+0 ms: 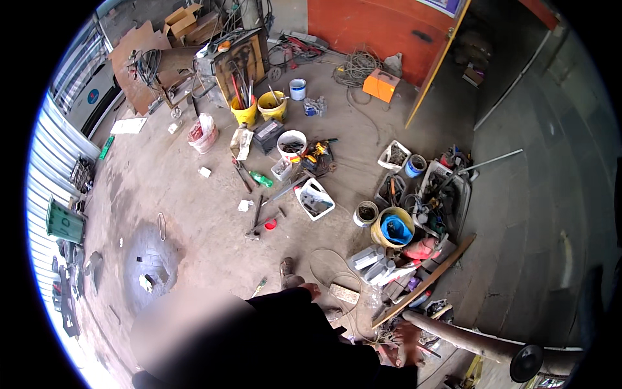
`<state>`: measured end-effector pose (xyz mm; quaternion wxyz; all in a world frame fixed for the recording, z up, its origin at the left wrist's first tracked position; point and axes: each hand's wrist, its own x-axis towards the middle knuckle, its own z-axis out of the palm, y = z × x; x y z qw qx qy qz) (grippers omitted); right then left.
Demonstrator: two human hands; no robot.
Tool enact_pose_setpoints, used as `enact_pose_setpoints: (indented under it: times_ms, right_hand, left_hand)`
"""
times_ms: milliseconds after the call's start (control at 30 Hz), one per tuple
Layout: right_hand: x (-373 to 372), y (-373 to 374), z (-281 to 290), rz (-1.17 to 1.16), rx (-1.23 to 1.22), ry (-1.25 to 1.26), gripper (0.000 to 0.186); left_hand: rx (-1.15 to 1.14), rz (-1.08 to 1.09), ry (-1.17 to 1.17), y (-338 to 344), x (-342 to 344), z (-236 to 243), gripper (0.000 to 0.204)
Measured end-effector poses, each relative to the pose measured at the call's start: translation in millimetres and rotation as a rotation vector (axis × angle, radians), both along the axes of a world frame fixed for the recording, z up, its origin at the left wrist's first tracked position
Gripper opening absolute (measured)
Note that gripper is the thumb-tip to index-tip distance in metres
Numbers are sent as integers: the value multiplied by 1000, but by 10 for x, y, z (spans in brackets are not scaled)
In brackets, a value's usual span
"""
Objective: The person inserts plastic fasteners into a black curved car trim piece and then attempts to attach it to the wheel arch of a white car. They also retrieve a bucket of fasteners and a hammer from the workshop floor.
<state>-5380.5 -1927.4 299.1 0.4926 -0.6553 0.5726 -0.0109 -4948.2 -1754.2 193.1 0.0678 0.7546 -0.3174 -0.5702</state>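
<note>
A dark sleeve comes up from the lower edge to my left hand [312, 290], which is held low beside a shoe [287, 266]. Its fingers are mostly hidden, and I see nothing in it. To the right my right hand [408, 345] reaches down over a pile of small tools and scrap, its fingers stretched out and apart. A reddish object [387, 354] lies close against this hand, and a thin dark rod [429, 351] shows on its other side. Near my left hand lie a speckled flat block [344, 294] and a loop of thin wire [312, 259].
A wooden plank [427, 279] and a thick pipe [466, 334] lie beside the pile on the right. Beyond stand grey jugs [369, 258], a yellow bucket with a blue liner [382, 238] and a white cut-open container [315, 215]. A hammer [265, 223] lies mid-floor. A wet patch [146, 266] spreads on the left.
</note>
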Motion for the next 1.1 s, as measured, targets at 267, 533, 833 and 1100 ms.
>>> enact_pose_setpoints:
  times_ms: [267,533,833,1100]
  right_hand:
    - [1104,735,-355,545,157,414,36]
    - [3675,298,-346,701,76,250,31]
    - [6397,-65,-260,833,-28,85,23]
    - [8056,491,858,1273,427,-400,32]
  left_hand:
    - [-39,254,42,768,1161,-170,34]
    - [84,736,32,2434,2899,-145,42]
    - [-310,568,321,2439,3019,1340,62]
    - [-620,543,-83,1733,4483,2116,49]
